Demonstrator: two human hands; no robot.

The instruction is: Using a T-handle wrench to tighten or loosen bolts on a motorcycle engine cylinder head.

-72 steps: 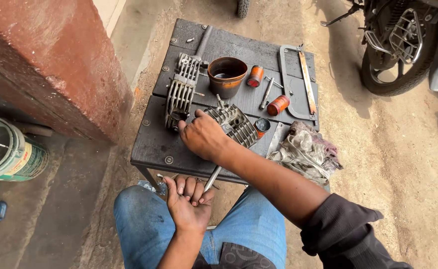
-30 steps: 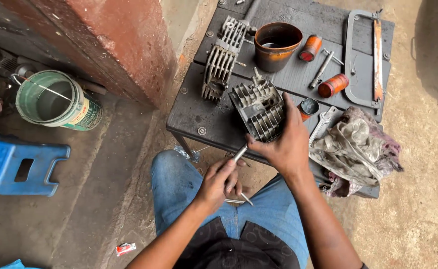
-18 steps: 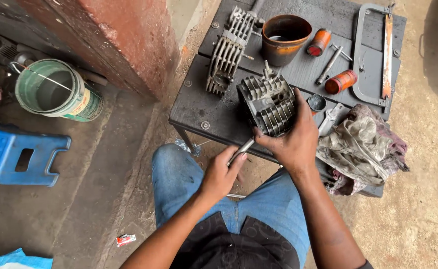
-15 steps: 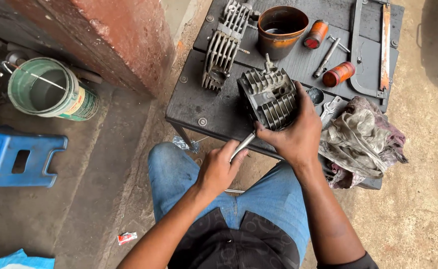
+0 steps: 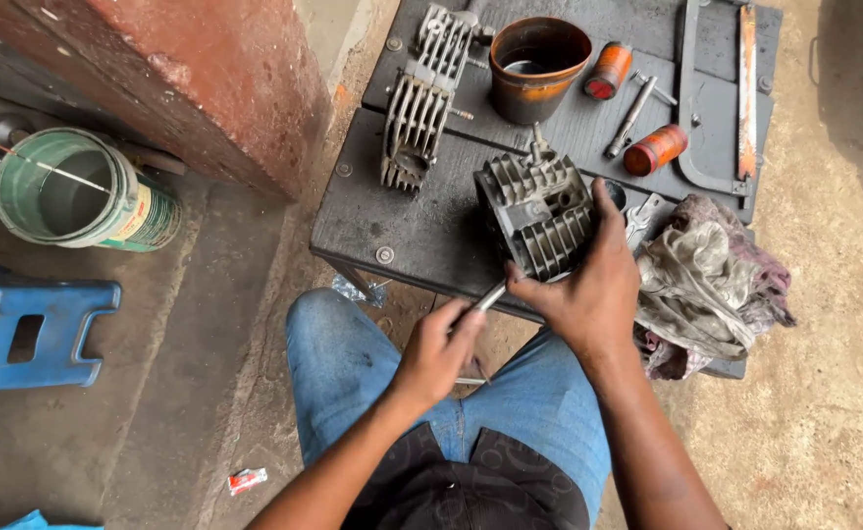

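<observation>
Grey cast metal, ribbed with cooling fins, makes up the engine cylinder (image 5: 537, 214) that stands near the front edge of the dark worktop (image 5: 402, 221); the right hand (image 5: 588, 285) wraps around its near side, thumb up along the right flank and fingers curled under the lower fins, so it is closed on the part. The left hand (image 5: 438, 355) sits lower, over the blue-jeaned lap, fingers pinched shut around a thin metal tool (image 5: 488, 297) whose tip points up toward the cylinder's lower edge; whether the tip touches the metal I cannot tell. A second finned cylinder part (image 5: 419, 103) lies further back to the left, apart from the first; behind it stands a rusty brown bowl (image 5: 537, 61). Two orange cylinders (image 5: 655, 149) and a metal rod (image 5: 630, 116) lie right of the bowl; a hacksaw (image 5: 735, 93) rests along the worktop's right side. A grimy rag (image 5: 701, 275) is heaped at the right corner, just beside the right hand. On the ground to the left sit a green paint bucket (image 5: 83, 191) and a blue plastic stool (image 5: 24, 329).
</observation>
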